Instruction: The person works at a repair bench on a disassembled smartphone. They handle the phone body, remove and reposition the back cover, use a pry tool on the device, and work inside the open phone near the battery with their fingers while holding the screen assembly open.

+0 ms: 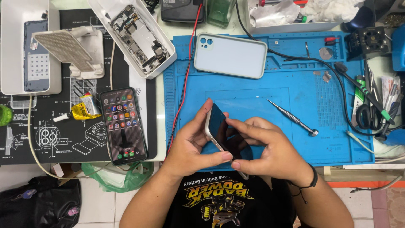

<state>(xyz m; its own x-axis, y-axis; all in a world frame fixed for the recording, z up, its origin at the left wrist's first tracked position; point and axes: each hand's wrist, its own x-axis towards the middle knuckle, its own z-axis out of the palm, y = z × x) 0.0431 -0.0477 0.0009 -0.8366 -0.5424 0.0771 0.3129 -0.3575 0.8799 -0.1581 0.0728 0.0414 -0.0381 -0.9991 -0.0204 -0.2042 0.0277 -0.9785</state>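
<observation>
Both hands meet over the near edge of the blue mat (295,139): the left hand (190,145) and right hand (270,152) pinch a dark-screened phone (221,131) by its edges, tilted. Thin, stiff, glassy, it looks slippery and fragile; the side rails seem the safest hold. Beyond lies a screwdriver (293,118).

Black printed T-shirt (219,202), bare forearms, black cord bracelet (311,181) on right wrist
</observation>
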